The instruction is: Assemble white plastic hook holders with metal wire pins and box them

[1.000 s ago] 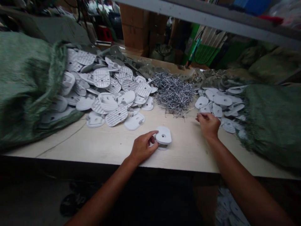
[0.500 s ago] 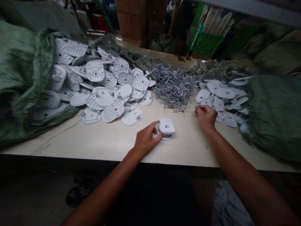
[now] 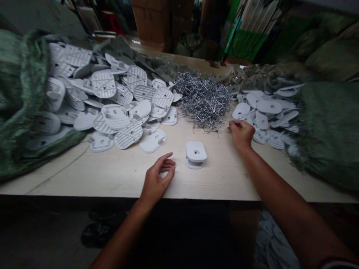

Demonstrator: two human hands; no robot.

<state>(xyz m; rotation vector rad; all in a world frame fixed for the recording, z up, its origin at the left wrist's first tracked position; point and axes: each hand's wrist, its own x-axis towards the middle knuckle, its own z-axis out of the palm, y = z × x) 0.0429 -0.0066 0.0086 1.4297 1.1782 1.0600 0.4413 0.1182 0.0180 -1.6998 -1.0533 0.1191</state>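
A white plastic piece with rounded corners and a central hole [image 3: 196, 151] stands on the wooden table, a second plate beneath its top. To its left is my left hand [image 3: 158, 175], fingers apart and curved, touching nothing. My right hand [image 3: 241, 133] is closed in a pinch right of the metal pins; whatever lies between the fingertips is too small to make out. Behind the white piece rises a heap of thin silvery metal pins [image 3: 204, 99]. One white plate [image 3: 153, 141] lies loose at the edge of the left pile.
A large pile of white ribbed plates [image 3: 103, 84] covers the left, beside a green woven sack [image 3: 17, 104]. At right, more white plates [image 3: 269, 107] spill near another green sack [image 3: 331, 130]. The table's front edge [image 3: 210, 199] runs below my hands.
My left hand has let go of the white piece and moved left, its fingers opening. My right hand stays beside the pins, still pinched. The view has shifted slightly.
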